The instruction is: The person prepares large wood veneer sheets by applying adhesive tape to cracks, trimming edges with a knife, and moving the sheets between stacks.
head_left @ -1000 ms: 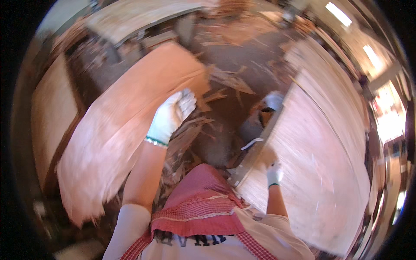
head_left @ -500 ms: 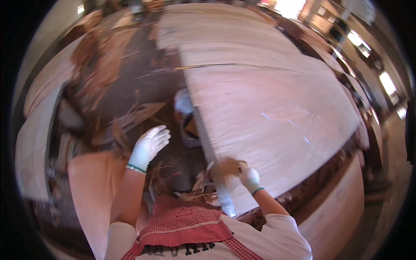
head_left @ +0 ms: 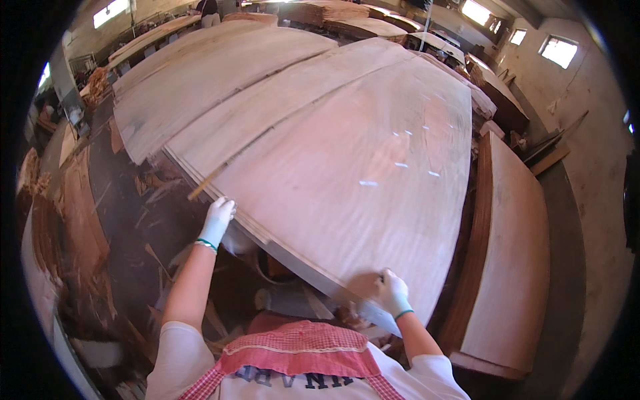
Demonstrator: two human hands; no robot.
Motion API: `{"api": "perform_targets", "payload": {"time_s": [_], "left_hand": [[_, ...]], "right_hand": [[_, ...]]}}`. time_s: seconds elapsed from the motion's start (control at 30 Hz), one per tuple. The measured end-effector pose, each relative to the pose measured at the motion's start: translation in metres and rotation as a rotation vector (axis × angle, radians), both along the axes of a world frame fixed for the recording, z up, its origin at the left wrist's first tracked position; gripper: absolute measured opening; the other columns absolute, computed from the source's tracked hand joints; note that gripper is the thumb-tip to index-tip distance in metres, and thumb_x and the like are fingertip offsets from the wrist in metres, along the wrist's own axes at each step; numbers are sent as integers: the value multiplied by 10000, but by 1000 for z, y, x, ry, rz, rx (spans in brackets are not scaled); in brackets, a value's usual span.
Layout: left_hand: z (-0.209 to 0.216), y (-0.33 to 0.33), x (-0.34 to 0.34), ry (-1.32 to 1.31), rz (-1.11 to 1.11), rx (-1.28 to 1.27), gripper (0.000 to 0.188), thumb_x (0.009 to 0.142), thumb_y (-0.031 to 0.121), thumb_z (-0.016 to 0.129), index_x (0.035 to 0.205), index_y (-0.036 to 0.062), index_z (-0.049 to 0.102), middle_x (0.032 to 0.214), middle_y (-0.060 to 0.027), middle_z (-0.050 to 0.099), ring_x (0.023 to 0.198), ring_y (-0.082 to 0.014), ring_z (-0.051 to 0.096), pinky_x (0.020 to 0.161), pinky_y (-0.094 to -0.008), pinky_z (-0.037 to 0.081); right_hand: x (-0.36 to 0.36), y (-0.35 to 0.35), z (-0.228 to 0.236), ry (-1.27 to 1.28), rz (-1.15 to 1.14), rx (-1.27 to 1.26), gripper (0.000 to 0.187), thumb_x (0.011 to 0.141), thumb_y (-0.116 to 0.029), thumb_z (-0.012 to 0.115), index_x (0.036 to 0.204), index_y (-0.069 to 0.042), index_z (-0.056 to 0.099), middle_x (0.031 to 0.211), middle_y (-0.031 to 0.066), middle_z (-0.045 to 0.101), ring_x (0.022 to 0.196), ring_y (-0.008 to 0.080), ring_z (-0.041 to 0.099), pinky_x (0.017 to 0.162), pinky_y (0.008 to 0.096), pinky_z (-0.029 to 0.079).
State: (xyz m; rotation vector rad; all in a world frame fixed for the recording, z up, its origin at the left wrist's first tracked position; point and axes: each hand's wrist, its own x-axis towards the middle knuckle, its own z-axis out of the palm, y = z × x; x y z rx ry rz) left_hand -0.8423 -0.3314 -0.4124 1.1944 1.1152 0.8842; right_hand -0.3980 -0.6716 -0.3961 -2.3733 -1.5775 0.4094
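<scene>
A large pale pinkish wood veneer sheet (head_left: 333,153) lies before me, its near edge along a table edge (head_left: 300,265). At that edge, on the left, my left hand (head_left: 219,220), in a white glove with a green cuff, has its fingers closed on the veneer. My right hand (head_left: 392,293), gloved alike, rests in a closed fist on the sheet near its right front corner. Whatever the right fingers hold is too small to make out. Several small white tape pieces (head_left: 400,165) stick to the sheet. A thin yellowish strip (head_left: 203,185) pokes past the edge near my left hand.
More veneer sheets (head_left: 207,73) lie beyond, to the left. A thick veneer stack (head_left: 510,267) stands to my right. Torn veneer scraps (head_left: 150,190) litter the dark floor at left. A person (head_left: 208,12) stands far back.
My view has swung to the right. My left hand, open in the air before, is now at the veneer's edge. The right hand stays closed on the sheet.
</scene>
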Motion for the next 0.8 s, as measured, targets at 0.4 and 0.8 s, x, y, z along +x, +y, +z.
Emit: {"api": "perform_targets", "payload": {"time_s": [0.4,0.8], "left_hand": [[-14,151,-60,1401,-73,784,168,828,146,518,790,109,678,777,-138,683,696,-307,686,595,-422,549],[-13,244,-130,1476,306,156,671,856,520,541,1319,38,487,1472,-142,377,1381,-298,308,1097,-473,258]], "right_hand": [[-17,51,-16,-132,-423,-124,184,840,-151,550,924,-8,631,883,254,657,873,431,629,765,497,497],[15,79,-19,47,-638,-217,165,850,-84,520,913,41,608,816,211,656,769,353,650,638,442,518]]}}
